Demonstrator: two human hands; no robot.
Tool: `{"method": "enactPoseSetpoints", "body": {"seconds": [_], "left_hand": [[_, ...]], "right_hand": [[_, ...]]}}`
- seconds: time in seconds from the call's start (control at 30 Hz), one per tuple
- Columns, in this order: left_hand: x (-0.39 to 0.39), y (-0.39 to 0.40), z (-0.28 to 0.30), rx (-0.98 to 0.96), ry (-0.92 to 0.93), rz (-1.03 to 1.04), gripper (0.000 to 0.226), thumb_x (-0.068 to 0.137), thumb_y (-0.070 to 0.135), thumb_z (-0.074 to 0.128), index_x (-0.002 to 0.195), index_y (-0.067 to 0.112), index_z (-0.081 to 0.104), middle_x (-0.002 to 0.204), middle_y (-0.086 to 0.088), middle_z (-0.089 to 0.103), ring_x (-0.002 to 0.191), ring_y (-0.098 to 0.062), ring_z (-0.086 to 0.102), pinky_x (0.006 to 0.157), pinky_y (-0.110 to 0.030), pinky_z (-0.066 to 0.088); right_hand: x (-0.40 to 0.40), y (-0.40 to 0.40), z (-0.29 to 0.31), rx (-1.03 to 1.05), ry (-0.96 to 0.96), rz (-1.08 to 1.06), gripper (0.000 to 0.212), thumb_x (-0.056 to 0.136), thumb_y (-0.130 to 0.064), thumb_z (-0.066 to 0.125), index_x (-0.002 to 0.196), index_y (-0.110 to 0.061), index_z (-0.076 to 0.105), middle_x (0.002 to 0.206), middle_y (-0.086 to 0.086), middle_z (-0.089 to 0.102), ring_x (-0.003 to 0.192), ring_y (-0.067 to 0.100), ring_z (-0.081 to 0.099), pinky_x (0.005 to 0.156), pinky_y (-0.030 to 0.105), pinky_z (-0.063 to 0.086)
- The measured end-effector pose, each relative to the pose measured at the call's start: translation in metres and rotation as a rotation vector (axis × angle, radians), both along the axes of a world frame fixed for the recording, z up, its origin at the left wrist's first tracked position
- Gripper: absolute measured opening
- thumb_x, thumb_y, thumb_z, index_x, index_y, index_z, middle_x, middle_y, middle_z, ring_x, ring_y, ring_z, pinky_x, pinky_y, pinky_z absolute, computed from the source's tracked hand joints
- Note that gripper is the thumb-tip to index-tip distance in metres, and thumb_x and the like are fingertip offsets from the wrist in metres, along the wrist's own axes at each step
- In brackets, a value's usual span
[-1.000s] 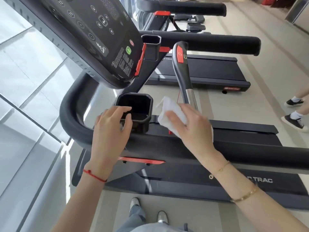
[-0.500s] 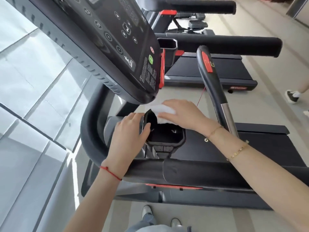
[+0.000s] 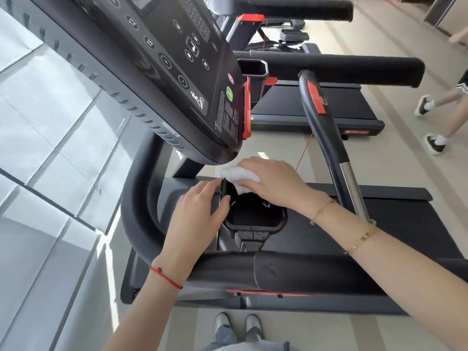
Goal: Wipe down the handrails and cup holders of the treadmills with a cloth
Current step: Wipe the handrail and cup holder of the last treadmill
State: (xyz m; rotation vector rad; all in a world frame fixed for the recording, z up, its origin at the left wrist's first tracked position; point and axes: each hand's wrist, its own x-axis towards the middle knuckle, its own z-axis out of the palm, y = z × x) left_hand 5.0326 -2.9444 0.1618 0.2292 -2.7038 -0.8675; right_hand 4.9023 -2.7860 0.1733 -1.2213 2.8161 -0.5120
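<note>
Two hands (image 3: pixel 200 214) (image 3: pixel 274 182) at cup holder (image 3: pixel 255 224) — console (image 3: pixel 177 72) overhanging.

Crumpled white cloth (image 3: pixel 240 176) on black cup holder (image 3: pixel 255 219) rim
</note>
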Motion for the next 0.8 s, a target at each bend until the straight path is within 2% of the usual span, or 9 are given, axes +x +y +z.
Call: {"method": "enactPoseSetpoints", "body": {"seconds": [0.1, 0.2, 0.3, 0.43, 0.63, 0.8], "left_hand": [[-0.001, 0.000, -0.002, 0.007, 0.010, 0.004, 0.041, 0.093, 0.034, 0.058, 0.132, 0.019, 0.059, 0.119, 0.001, 0.066, 0.106, -0.021, 0.062, 0.091, -0.040, 0.051], [-0.002, -0.001, -0.004, 0.000, 0.010, 0.007, 0.042, 0.093, 0.033, 0.058, 0.131, 0.018, 0.059, 0.118, 0.001, 0.066, 0.105, -0.023, 0.062, 0.089, -0.039, 0.051], [-0.003, -0.002, -0.006, -0.008, 0.020, -0.004, 0.040, 0.093, 0.030, 0.060, 0.130, 0.015, 0.060, 0.116, -0.001, 0.067, 0.103, -0.024, 0.063, 0.088, -0.039, 0.052], [-0.003, -0.003, -0.006, -0.008, 0.033, -0.013, 0.040, 0.092, 0.030, 0.060, 0.130, 0.015, 0.060, 0.116, -0.001, 0.066, 0.102, -0.022, 0.064, 0.086, -0.038, 0.052], [-0.003, -0.004, -0.007, 0.001, 0.036, -0.012, 0.041, 0.092, 0.032, 0.060, 0.131, 0.017, 0.060, 0.116, 0.001, 0.066, 0.103, -0.020, 0.063, 0.089, -0.037, 0.051], [-0.003, -0.004, -0.008, -0.010, 0.038, -0.010, 0.041, 0.093, 0.032, 0.059, 0.131, 0.017, 0.060, 0.115, 0.002, 0.066, 0.103, -0.020, 0.062, 0.087, -0.036, 0.051]], "right_hand": [[0.007, 0.030, -0.004, -0.048, -0.028, -0.123, 0.029, 0.097, -0.043, 0.047, 0.119, -0.025, 0.055, 0.104, -0.007, 0.058, 0.089, 0.018, 0.054, 0.069, 0.033, 0.032], [0.013, 0.041, -0.002, -0.020, 0.011, -0.147, 0.031, 0.099, -0.040, 0.044, 0.121, -0.020, 0.053, 0.100, -0.004, 0.056, 0.087, 0.022, 0.055, 0.068, 0.034, 0.036], [0.008, 0.020, 0.007, 0.076, 0.095, -0.065, 0.029, 0.099, -0.041, 0.044, 0.119, -0.022, 0.053, 0.106, -0.003, 0.059, 0.090, 0.026, 0.058, 0.067, 0.035, 0.037], [0.003, -0.009, 0.011, 0.059, 0.011, 0.023, 0.028, 0.098, -0.046, 0.044, 0.115, -0.026, 0.055, 0.109, -0.008, 0.061, 0.093, 0.022, 0.056, 0.069, 0.034, 0.036], [0.016, 0.014, 0.003, -0.048, -0.067, -0.183, 0.029, 0.098, -0.039, 0.049, 0.122, -0.024, 0.054, 0.106, -0.003, 0.054, 0.092, 0.024, 0.056, 0.069, 0.033, 0.030], [0.042, 0.029, -0.009, -0.152, -0.251, -0.411, 0.047, 0.099, -0.039, 0.047, 0.141, -0.019, 0.036, 0.124, 0.003, 0.045, 0.096, 0.023, 0.048, 0.078, 0.032, 0.031]]}}
